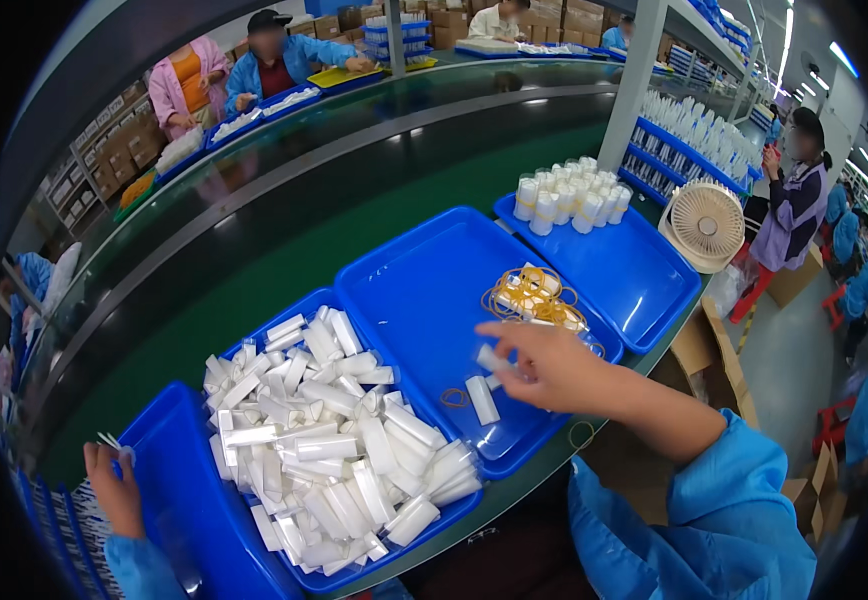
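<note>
My left hand [116, 492] is at the far left, above the edge of a blue tray [169, 470], its fingers closed on a few thin white sticks [109, 440]. My right hand [549, 368] is over the middle blue tray [409, 285], fingers bent around a small white piece in clear wrap [494, 358]. Just below it lies another white wrapped piece [481, 400], with a brown rubber band [453, 398] beside it. Beyond the right hand, a tangle of yellow rubber bands [532, 292] rests on white pieces. Between my hands, a blue tray is heaped with white wrapped pieces [324, 440].
At the right, a blue tray [619, 275] holds banded white bundles [569, 195]. Near it stand a beige fan [702, 225] and racks of white sticks [689, 140]. A green conveyor [284, 240] runs behind the trays. Co-workers [289, 65] work across it; a person [799, 190] stands at right.
</note>
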Demonstrator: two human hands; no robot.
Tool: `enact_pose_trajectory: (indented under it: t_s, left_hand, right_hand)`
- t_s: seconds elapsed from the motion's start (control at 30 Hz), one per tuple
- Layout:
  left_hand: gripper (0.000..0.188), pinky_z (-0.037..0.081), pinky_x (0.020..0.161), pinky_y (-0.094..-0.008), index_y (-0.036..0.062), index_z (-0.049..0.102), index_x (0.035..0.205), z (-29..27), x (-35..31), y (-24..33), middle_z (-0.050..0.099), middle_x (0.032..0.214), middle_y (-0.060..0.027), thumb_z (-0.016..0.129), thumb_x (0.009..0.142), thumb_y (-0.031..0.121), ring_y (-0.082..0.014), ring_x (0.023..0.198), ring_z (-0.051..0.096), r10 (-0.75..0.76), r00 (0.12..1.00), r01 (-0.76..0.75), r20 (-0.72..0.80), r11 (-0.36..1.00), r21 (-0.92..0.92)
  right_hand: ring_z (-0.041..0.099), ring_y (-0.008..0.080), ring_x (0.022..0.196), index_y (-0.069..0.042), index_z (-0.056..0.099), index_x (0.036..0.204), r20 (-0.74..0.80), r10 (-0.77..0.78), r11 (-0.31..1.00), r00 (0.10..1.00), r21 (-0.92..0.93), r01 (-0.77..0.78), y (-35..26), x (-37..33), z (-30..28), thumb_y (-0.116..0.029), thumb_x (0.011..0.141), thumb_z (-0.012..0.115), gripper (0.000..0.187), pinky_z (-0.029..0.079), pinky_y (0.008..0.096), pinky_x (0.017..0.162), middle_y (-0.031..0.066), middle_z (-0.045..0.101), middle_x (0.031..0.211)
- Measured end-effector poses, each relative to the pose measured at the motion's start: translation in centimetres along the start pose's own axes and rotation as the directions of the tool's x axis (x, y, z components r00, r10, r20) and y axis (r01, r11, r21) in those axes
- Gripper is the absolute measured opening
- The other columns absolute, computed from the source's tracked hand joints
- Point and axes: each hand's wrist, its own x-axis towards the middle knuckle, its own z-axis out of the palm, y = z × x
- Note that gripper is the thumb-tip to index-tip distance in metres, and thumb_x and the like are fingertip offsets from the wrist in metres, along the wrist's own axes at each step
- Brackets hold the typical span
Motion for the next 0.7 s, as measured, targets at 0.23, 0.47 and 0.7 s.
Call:
enact_pose_trajectory:
  t_s: [0.23,0.47,0.7]
  left_hand:
    - [0.025,0.046,0.083,-0.0454,-0.0013,0.050,0.105,-8.0,-10.2,19.0,0.054,0.104,-0.0222,0.058,0.083,0.005,-0.0324,0.095,0.056,-0.111,0.993,0.026,-0.033,0.489,-0.872]
    - [0.028,0.046,0.073,-0.0342,0.0010,0.052,0.095,-6.6,-12.8,30.2,0.057,0.088,-0.0169,0.065,0.071,-0.007,-0.0228,0.079,0.056,0.115,0.989,0.098,0.089,-0.076,-0.992]
    - [0.010,0.046,0.068,-0.0329,0.0010,0.060,0.086,-5.9,-10.7,33.5,0.060,0.083,-0.0138,0.063,0.077,-0.004,-0.0269,0.075,0.058,0.290,0.956,0.040,0.033,-0.017,-0.999]
  right_hand:
    - [0.051,0.0056,0.067,-0.003,0.033,0.130,0.097,0.169,0.455,0.981,0.875,-0.165,-1.5,-2.2,0.4,0.000,0.083,0.056,0.052,0.041,0.0185,0.056,0.0028,0.050,0.089]
    - [0.044,0.0055,0.053,-0.005,0.043,0.097,0.173,0.035,0.303,0.984,0.937,-0.175,-4.5,-1.6,2.6,-0.012,0.090,0.056,0.016,0.035,0.0190,0.046,0.0010,0.048,0.072]
    - [0.041,0.0064,0.060,-0.007,0.045,0.092,0.190,0.052,0.253,0.980,0.947,-0.197,-4.8,-1.6,3.6,-0.026,0.094,0.049,0.020,0.036,0.0207,0.056,-0.0009,0.047,0.071]
